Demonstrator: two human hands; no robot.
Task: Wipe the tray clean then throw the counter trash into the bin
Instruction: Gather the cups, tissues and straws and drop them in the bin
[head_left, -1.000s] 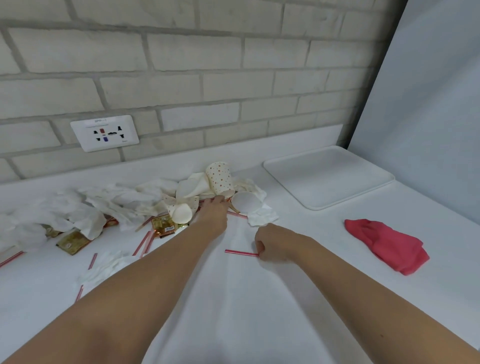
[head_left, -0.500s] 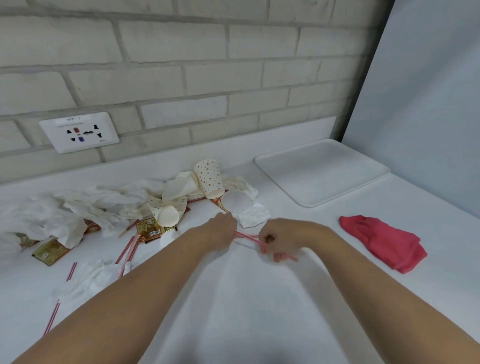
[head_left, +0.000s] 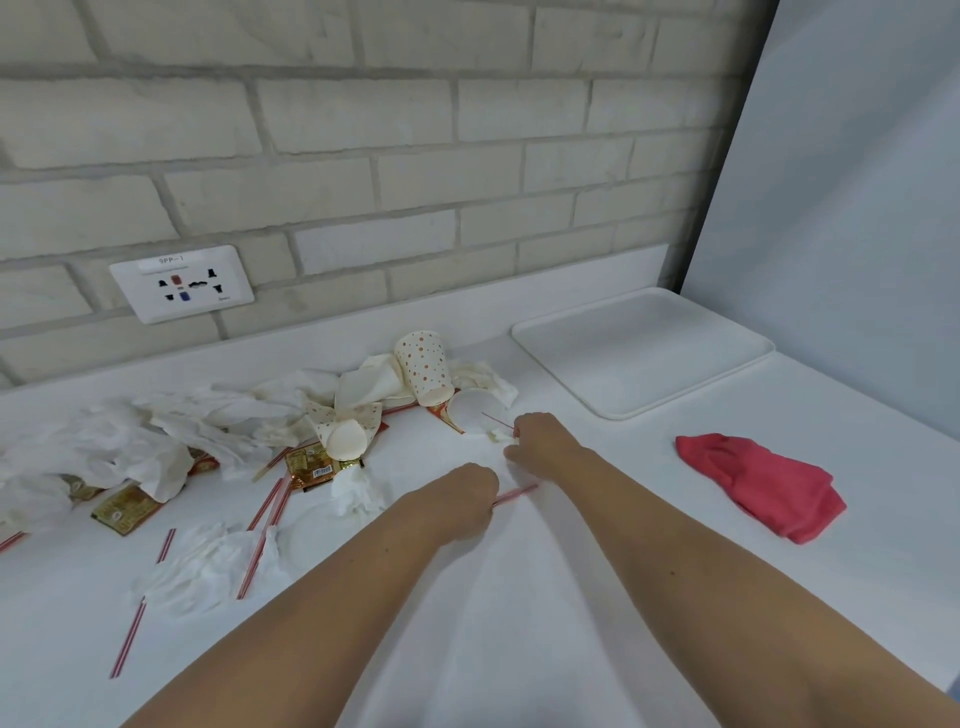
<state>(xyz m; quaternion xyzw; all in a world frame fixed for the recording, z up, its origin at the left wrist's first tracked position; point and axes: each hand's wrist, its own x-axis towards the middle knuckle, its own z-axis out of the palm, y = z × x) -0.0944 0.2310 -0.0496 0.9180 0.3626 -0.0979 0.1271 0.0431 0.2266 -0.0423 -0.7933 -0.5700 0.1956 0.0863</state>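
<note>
At the far left of the worktop (head_left: 519, 623) crumpled tissues (head_left: 130, 447) are heaped, with brown sachets (head_left: 124, 512) tucked at their edge and striped straws (head_left: 127, 644) scattered in front of them. Nearer the middle a dotted paper cup (head_left: 423, 366) is propped among the litter beside a crushed cup (head_left: 343, 431), and a white lid (head_left: 470, 410) lies just to their right. None of this has been cleared, and no bin is in view.

The left hand (head_left: 457, 491) is held low over the worktop in front of the cups; its fingers are clenched round a gathered straw (head_left: 517, 492), whose end sticks out to the right. Just beyond it the right hand (head_left: 540, 441) is set down beside the lid, its fingers curled onto the end of a thin red straw (head_left: 496, 420) and touching a white scrap (head_left: 501, 436) — the pinch appears closed, though the fingertips are hidden by the back of the hand.

Further right the tray (head_left: 613, 413) sits bare in the corner against the side panel, and the red cloth (head_left: 758, 483) lies crumpled near it, apart from both hands. The wiping is therefore judged done, and the step in hand is judged to be the collecting of the trash, barely begun.

For the next move the thin straw has to be lifted clear of the lid and passed into the bundle — then the cups, sachets and tissues have to be gathered before anything is carried to the bin.
</note>
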